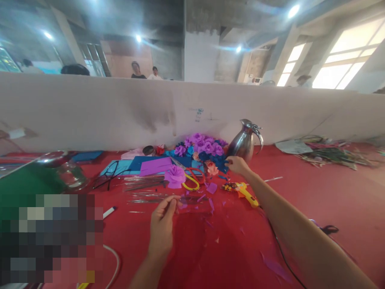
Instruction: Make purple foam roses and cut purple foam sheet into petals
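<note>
My left hand [164,222] is over the front of the red table, thumb and fingertips pinched together. What they hold, if anything, is too small to make out. Just beyond it is a purple paper flower [175,176], beside yellow-and-red-handled scissors [192,184]. My right hand [238,165] reaches forward to the right edge of a heap of purple paper flowers [207,145], its fingers closed near dark blue paper pieces [221,165]. A peach flower [212,168] lies just left of it. Behind that hand stands a steel jug [243,142]. Thin wires [144,182] lie left of the flower.
A yellow glue gun [245,193] with a black cord lies below my right forearm. Blue and purple paper sheets [156,165], black glasses [110,176] and a clear jar [72,174] are to the left. A white partition [120,108] backs the table; people sit beyond it.
</note>
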`<action>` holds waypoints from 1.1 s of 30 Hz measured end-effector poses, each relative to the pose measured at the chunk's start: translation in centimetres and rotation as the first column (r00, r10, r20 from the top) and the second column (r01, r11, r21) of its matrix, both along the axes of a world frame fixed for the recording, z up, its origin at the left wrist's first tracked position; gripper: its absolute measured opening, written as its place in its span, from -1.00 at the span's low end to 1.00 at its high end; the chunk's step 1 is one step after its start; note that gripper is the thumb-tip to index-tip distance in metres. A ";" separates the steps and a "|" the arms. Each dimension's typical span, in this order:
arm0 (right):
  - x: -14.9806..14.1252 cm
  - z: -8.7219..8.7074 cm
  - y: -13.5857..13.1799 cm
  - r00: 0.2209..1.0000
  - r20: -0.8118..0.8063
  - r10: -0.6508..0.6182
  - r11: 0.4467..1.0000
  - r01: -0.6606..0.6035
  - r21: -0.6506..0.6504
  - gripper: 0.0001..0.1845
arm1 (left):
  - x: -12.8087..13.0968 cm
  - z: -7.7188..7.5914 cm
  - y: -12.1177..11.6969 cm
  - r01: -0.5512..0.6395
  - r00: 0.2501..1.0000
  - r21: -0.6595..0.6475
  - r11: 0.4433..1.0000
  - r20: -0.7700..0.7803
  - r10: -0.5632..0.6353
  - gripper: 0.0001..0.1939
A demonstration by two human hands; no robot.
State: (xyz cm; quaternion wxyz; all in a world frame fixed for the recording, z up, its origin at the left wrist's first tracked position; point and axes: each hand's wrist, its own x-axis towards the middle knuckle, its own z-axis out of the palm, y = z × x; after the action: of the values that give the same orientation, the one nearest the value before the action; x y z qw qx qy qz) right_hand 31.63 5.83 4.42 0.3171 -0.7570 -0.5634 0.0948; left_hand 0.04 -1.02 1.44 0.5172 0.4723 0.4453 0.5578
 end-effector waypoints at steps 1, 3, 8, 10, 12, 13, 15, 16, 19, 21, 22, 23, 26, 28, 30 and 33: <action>0.2 0.4 -0.1 0.999 -0.033 0.012 1.000 -0.012 0.013 -0.91 | 0.0 0.0 0.0 0.009 1.000 -0.005 1.000 0.013 -0.009 -0.72; 0.3 1.3 -0.6 0.994 -0.104 0.041 0.998 -0.037 0.045 -0.86 | 0.1 -0.2 -0.1 0.029 0.999 -0.016 0.999 0.041 -0.028 -0.73; -1.7 2.3 -2.6 0.951 -0.274 0.144 0.985 -0.111 0.135 -0.83 | 0.3 -0.4 0.0 0.036 0.992 -0.019 0.999 0.119 -0.033 -0.74; -2.8 2.6 -3.2 0.921 -0.341 0.190 0.977 -0.142 0.160 -0.82 | 0.2 -0.4 0.1 0.031 0.988 -0.021 0.999 0.150 -0.027 -0.75; -3.9 3.0 -3.8 0.883 -0.410 0.229 0.970 -0.171 0.173 -0.80 | 0.2 -0.3 0.2 0.023 0.985 -0.021 1.000 0.170 -0.020 -0.76; -4.4 3.2 -4.0 0.862 -0.445 0.245 0.967 -0.185 0.176 -0.79 | 0.1 -0.3 0.2 0.022 0.984 -0.019 1.000 0.176 -0.018 -0.76; -5.1 3.7 -4.4 0.816 -0.512 0.268 0.963 -0.207 0.174 -0.77 | 0.1 -0.3 0.2 0.024 0.983 -0.016 1.000 0.185 -0.020 -0.77; -5.5 4.0 -4.5 0.794 -0.542 0.275 0.961 -0.216 0.172 -0.76 | 0.1 -0.3 0.2 0.026 0.982 -0.016 1.000 0.190 -0.022 -0.77; -6.4 4.7 -4.8 0.741 -0.606 0.290 0.957 -0.240 0.164 -0.77 | 0.1 -0.5 0.2 0.011 0.977 -0.027 1.000 0.213 -0.005 -0.76; -7.1 5.0 -4.7 0.721 -0.626 0.297 0.953 -0.262 0.150 -0.80 | 0.0 -0.8 0.3 -0.026 0.970 -0.048 0.999 0.239 0.037 -0.74; -7.6 5.2 -4.5 0.717 -0.629 0.299 0.951 -0.276 0.137 -0.82 | -0.1 -0.9 0.3 -0.052 0.966 -0.061 0.997 0.248 0.065 -0.72; -8.1 5.3 -4.2 0.718 -0.628 0.300 0.949 -0.293 0.118 -0.85 | -0.1 -1.0 0.4 -0.080 0.962 -0.072 0.994 0.255 0.096 -0.71; -9.8 5.7 -2.2 0.746 -0.594 0.300 0.942 -0.330 0.061 -0.92 | -0.5 -1.2 0.8 -0.180 0.944 -0.108 0.978 0.260 0.203 -0.68; -11.1 6.4 0.2 0.781 -0.553 0.290 0.946 -0.322 0.041 -0.90 | -0.7 -1.2 1.1 -0.228 0.928 -0.135 0.964 0.268 0.257 -0.65; -12.5 7.3 3.4 0.822 -0.507 0.260 0.959 -0.282 0.034 -0.88 | -0.9 -1.2 1.3 -0.245 0.918 -0.147 0.958 0.282 0.278 -0.64; -14.3 8.6 8.0 0.871 -0.449 0.197 0.978 -0.209 0.024 -0.73 | -1.0 -1.3 1.5 -0.243 0.913 -0.137 0.960 0.301 0.274 -0.63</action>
State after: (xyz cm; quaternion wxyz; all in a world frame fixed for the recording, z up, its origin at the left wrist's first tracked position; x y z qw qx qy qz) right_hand 17.36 13.80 13.00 0.4174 -0.6551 -0.5500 0.3068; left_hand -0.96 0.44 0.13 0.5258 0.2880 0.4413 0.6677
